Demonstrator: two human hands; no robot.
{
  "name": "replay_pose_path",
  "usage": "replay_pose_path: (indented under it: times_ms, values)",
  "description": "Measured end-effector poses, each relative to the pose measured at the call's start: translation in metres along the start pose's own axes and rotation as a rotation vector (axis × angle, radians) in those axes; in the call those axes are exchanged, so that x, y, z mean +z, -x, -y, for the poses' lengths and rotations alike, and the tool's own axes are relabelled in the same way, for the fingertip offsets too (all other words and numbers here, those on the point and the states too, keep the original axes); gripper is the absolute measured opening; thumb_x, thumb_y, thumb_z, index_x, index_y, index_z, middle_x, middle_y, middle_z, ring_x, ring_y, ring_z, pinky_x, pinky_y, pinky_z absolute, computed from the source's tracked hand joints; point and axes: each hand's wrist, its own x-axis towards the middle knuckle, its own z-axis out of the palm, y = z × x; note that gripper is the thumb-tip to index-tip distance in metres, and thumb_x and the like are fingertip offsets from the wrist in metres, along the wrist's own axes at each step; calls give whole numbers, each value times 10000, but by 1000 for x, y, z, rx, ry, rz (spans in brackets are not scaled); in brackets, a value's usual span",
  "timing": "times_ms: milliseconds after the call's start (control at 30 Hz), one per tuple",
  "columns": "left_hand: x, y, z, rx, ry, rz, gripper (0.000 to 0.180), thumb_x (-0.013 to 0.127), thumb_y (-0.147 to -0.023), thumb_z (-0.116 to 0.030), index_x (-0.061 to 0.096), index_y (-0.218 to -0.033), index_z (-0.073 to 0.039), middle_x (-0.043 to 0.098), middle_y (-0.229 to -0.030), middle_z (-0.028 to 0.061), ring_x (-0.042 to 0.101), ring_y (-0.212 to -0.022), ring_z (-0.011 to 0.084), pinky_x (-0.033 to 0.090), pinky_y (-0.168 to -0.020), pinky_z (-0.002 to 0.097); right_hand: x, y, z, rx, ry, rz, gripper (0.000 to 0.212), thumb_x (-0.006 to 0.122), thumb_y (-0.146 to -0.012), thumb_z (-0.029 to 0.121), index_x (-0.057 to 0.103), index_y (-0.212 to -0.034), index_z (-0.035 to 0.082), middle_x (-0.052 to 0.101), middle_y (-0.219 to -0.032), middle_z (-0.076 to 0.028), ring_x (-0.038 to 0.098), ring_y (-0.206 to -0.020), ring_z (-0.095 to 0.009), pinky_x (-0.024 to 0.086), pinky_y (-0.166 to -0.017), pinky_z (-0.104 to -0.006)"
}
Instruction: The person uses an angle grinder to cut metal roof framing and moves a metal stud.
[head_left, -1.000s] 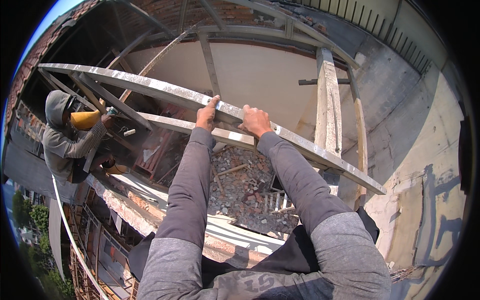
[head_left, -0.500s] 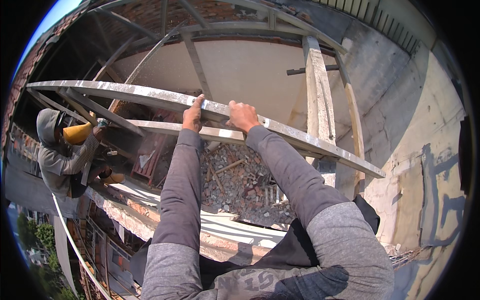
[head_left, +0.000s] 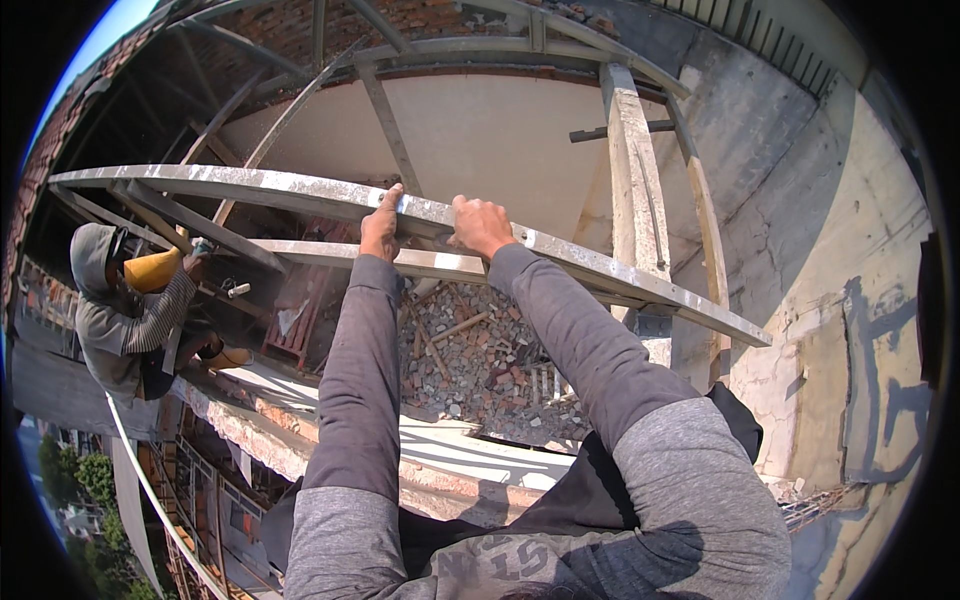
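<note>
A long, worn grey metal beam (head_left: 620, 272) with flaking white paint slants across the middle, part of a truss with a lower bar (head_left: 325, 253) and diagonal struts. My left hand (head_left: 380, 226) is closed round the beam, its index finger stretched along the top. A short way to the right, my right hand (head_left: 482, 227) grips the same beam with curled fingers; its thumb side is partly hidden. At the far left a co-worker (head_left: 105, 325) in a grey hood crouches beside the truss, holding a teal power tool (head_left: 203, 246) close to a strut.
Broken brick rubble (head_left: 480, 350) lies far below. A rough concrete post (head_left: 635, 170) stands beyond the beam's right part. Nearer me runs a broken wall top (head_left: 450, 470). A cracked wall (head_left: 800, 270) rises at right; a white hose or cable (head_left: 140, 465) hangs at left.
Orange specks and haze near the co-worker's tool have faded. The view has shifted slightly; both my hands keep their hold on the beam.
</note>
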Motion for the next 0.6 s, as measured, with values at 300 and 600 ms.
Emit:
replay_pose_path:
  times_ms: [300,600]
  values:
    - [6,10,-3,-22,-18,-11,584,829,-800,-437,647,-1151,-8,654,-1059,109,673,-892,242,587,-756,464,7,-3,-4,37,3,-5,434,843,-749,310,597,-953,18,723,-918,-213,719,-906,-386,567,-775,-477]
    - [-3,-6,5,18,55,-49,539,823,-826,-375,637,-1134,27,664,-1043,117,665,-854,229,567,-735,461,-2,-5,6,71,-5,96,505,857,-741,328,582,-1040,28,713,-1001,-221,687,-999,-405,535,-839,-491]
